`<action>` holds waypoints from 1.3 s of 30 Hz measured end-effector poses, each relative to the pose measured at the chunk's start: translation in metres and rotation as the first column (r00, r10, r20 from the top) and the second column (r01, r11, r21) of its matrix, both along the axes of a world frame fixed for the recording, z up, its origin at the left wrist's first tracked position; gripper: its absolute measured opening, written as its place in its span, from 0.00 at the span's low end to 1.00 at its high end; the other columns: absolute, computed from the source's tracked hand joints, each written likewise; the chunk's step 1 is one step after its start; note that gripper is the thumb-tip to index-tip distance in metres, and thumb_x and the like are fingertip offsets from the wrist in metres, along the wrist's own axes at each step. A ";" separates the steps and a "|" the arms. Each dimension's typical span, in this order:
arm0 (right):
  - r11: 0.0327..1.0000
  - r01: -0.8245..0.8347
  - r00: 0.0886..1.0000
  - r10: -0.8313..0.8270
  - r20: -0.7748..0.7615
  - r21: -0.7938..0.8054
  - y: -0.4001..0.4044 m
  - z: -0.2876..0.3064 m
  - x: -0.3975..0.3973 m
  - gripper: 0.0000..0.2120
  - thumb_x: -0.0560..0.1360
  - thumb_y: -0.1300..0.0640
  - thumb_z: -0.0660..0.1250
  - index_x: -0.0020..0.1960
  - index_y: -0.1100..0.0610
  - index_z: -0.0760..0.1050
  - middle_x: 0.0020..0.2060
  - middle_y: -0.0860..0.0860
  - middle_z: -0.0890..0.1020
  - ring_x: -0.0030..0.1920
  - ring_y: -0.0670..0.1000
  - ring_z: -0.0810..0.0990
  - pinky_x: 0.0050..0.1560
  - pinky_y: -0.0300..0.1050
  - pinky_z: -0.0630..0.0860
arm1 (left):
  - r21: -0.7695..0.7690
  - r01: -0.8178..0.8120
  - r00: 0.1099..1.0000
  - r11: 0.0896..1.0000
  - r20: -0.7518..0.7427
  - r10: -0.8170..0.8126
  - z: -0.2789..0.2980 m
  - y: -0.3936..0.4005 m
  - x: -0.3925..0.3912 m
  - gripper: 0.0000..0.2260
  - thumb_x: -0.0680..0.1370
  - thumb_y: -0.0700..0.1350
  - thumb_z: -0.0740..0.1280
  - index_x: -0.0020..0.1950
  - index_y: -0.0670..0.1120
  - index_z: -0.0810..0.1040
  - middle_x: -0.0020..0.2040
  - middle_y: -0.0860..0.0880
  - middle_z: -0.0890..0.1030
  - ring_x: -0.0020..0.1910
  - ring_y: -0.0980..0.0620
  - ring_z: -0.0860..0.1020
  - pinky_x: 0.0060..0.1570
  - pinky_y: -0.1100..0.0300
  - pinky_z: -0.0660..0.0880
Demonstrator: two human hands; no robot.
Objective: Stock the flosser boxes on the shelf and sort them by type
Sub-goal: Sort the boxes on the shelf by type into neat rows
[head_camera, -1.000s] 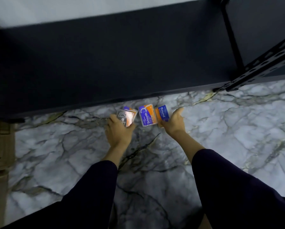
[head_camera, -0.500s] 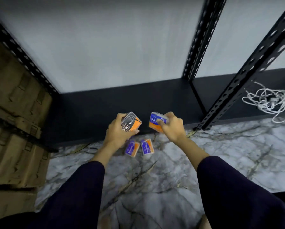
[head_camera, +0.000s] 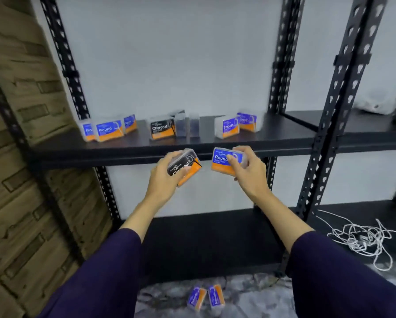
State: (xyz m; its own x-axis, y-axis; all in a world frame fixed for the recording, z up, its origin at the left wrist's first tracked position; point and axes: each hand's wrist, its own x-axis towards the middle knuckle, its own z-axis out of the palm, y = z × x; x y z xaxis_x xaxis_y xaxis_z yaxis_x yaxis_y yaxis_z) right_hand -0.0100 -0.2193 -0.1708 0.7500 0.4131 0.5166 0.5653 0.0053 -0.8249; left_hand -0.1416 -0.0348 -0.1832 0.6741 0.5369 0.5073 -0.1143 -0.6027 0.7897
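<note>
My left hand [head_camera: 163, 180] grips a black-and-orange Charcoal flosser box [head_camera: 185, 166], held just below the front edge of the black shelf [head_camera: 272, 138]. My right hand [head_camera: 247, 168] grips a blue-and-orange Round box [head_camera: 224, 162] beside it. On the shelf stand three groups: Round boxes [head_camera: 108, 130] at the left, Charcoal boxes [head_camera: 163, 129] in the middle, Smooth boxes [head_camera: 229, 127] at the right. Two blue-and-orange boxes [head_camera: 205, 296] lie on the marble floor between my arms.
Black perforated uprights [head_camera: 344, 106] frame the shelf bays. A lower black shelf [head_camera: 204, 244] sits near the floor. Stacked cardboard cartons [head_camera: 20, 157] fill the left. A tangled white cable [head_camera: 364, 239] lies on the lower shelf at the right.
Both hands have risen from the floor to the middle shelf's front edge, each carrying its box. The view has tilted up, bringing the stocked shelf into sight.
</note>
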 end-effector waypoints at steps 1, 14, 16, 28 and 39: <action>0.999 -0.007 0.999 0.005 0.039 0.038 0.004 0.012 0.000 0.09 0.77 0.53 0.67 0.56 0.50 0.73 0.46 0.43 0.80 0.49 0.43 0.82 0.43 0.41 0.80 | 0.017 -0.004 1.000 1.000 0.027 0.003 0.012 0.003 0.000 0.17 0.75 0.48 0.71 0.61 0.63 0.74 0.56 0.55 0.80 0.56 0.58 0.78 0.56 0.51 0.77; 0.997 0.066 0.976 -0.058 0.211 -0.033 0.074 0.052 0.021 0.18 0.79 0.59 0.62 0.68 0.56 0.67 0.60 0.52 0.74 0.58 0.50 0.75 0.54 0.42 0.75 | 0.114 -0.147 0.988 0.983 0.054 0.142 0.071 0.069 0.017 0.18 0.74 0.54 0.71 0.59 0.69 0.72 0.60 0.57 0.76 0.61 0.55 0.75 0.59 0.48 0.76; 0.997 0.077 0.976 -0.078 0.203 0.014 0.075 0.052 0.025 0.19 0.79 0.60 0.63 0.68 0.56 0.67 0.59 0.51 0.74 0.57 0.49 0.75 0.51 0.35 0.72 | 0.157 -0.149 0.989 0.976 0.016 0.148 0.073 0.077 0.027 0.17 0.74 0.53 0.71 0.58 0.71 0.72 0.59 0.58 0.76 0.61 0.54 0.74 0.60 0.49 0.75; 0.996 -0.029 0.998 0.025 0.050 0.080 0.072 0.056 0.050 0.17 0.76 0.62 0.67 0.64 0.52 0.70 0.59 0.54 0.73 0.59 0.51 0.76 0.42 0.23 0.72 | 0.507 -0.333 0.918 0.795 -0.018 0.397 0.073 0.072 0.078 0.21 0.79 0.54 0.63 0.73 0.58 0.66 0.76 0.48 0.53 0.76 0.48 0.49 0.69 0.50 0.62; 0.980 -0.153 0.986 0.161 0.049 -0.128 0.128 0.057 0.018 0.20 0.79 0.53 0.63 0.69 0.54 0.65 0.65 0.50 0.72 0.66 0.49 0.72 0.62 0.41 0.71 | 0.166 -0.173 0.978 0.971 0.143 0.150 0.097 0.070 0.017 0.15 0.77 0.50 0.69 0.62 0.57 0.71 0.58 0.57 0.74 0.58 0.61 0.73 0.50 0.65 0.75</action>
